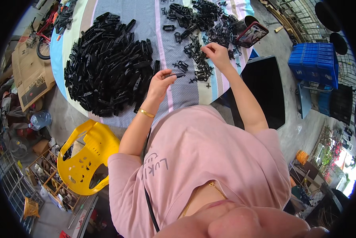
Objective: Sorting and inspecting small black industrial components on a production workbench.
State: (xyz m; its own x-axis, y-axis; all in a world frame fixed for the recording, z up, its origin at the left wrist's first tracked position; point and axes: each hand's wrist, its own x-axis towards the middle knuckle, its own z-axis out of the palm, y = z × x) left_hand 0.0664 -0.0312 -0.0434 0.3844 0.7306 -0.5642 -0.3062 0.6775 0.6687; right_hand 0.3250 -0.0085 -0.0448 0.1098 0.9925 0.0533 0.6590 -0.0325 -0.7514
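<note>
My left hand (161,84) pinches a slim black plastic piece (178,75) between thumb and fingertips, above the striped cloth. To its left lies a large heap of long black plastic pieces (108,67). Over a looser spread of black plastic frames (194,53), my right hand (217,54) has its thumb and fingers pressed together. Whatever those fingers hold, if anything, is too small to make out. A few small black cross-shaped bits (192,80) and a small cluster of black parts (182,66) lie between the hands.
A phone (252,35) leans at the round table's (162,39) right edge, by more black parts (198,16). A yellow plastic chair (91,144) stands at the lower left. Blue crates (313,63) and a large dark panel (265,89) are on the right. Cardboard (31,77) lies left.
</note>
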